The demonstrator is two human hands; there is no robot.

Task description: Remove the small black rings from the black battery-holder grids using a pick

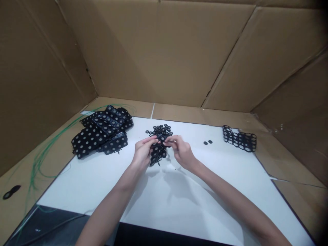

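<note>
My left hand (141, 151) and my right hand (181, 151) meet over the middle of a white sheet (164, 191). Both are closed on a black perforated strip (156, 153) that hangs between them above the sheet. My fingertips pinch its upper edge. Just behind the hands lies a small heap of loose black rings (160, 130).
A pile of black sheets with pale round discs (102, 133) lies at the left. An empty black lattice of rings (239, 139) lies at the right, with two small black discs (207, 142) near it. Green wire (38, 157) trails at the left. Cardboard walls (164, 51) surround the area.
</note>
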